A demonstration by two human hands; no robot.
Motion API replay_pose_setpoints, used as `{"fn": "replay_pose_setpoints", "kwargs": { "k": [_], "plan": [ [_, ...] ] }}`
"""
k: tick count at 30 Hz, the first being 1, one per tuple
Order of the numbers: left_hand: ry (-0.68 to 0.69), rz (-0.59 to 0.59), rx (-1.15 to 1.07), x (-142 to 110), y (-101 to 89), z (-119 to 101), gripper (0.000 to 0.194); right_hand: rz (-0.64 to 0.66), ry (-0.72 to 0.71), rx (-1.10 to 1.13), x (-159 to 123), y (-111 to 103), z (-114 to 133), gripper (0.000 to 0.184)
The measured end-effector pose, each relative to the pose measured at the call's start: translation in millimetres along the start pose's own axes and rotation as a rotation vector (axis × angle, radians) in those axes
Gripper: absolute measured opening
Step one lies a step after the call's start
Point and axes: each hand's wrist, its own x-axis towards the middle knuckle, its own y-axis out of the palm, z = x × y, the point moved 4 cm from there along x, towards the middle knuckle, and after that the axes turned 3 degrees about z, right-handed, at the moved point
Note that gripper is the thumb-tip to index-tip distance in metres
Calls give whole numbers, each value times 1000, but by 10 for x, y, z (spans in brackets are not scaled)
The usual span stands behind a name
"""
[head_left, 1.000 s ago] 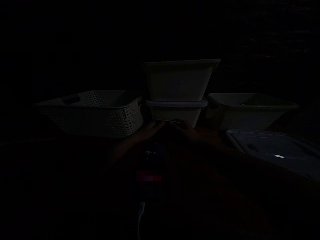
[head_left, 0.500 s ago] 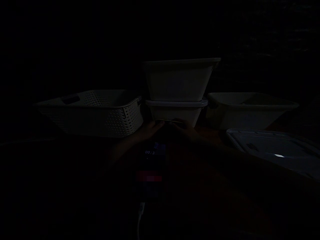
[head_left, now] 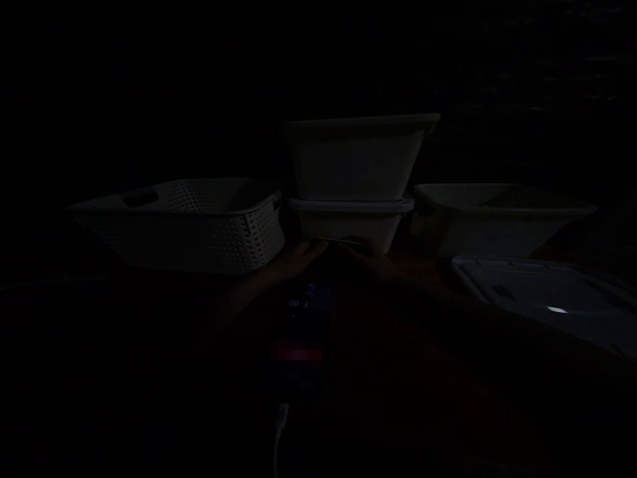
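Note:
The view is very dark. My left hand (head_left: 301, 255) and my right hand (head_left: 372, 259) are in front of the stacked tubs, with the thumbs pointing inward. Between them is a dark flat thing (head_left: 333, 255) with a thin pale far edge, and both hands seem closed on its sides. Its kind is lost in the dark. Nearer to me lies a phone (head_left: 298, 328) with a timer and a red patch on its dim screen. A white cable (head_left: 280, 421) runs from its near end.
A white perforated basket (head_left: 199, 242) stands at the left. Behind my hands, one pale tub (head_left: 353, 159) rests on a lidded tub (head_left: 383, 222). Another pale tub (head_left: 488, 232) stands at the right, and a clear lid (head_left: 527, 285) lies before it on a reddish-brown surface (head_left: 423, 265).
Both hands stay almost in place around the dark thing. The whole picture has become slightly dimmer.

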Motion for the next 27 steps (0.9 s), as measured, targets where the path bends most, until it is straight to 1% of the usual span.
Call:
{"fn": "replay_pose_setpoints", "kwargs": {
  "k": [2,7,14,19,24,27],
  "plan": [
    [3,3,-2,4,2,5,62,19,0,24,-5,13,5,43],
    [4,7,-3,22,0,38,60,-25,1,16,-19,4,24,37],
    [32,-3,-8,12,-6,18,62,-8,16,25,-49,15,80,39],
    [12,15,-14,6,4,17,62,20,7,20,-56,29,109,38],
    [2,1,-6,14,2,36,62,-22,41,-1,-67,15,117,36],
    [-13,9,2,14,2,32,62,11,16,-4,-52,16,102,38]
  ]
}}
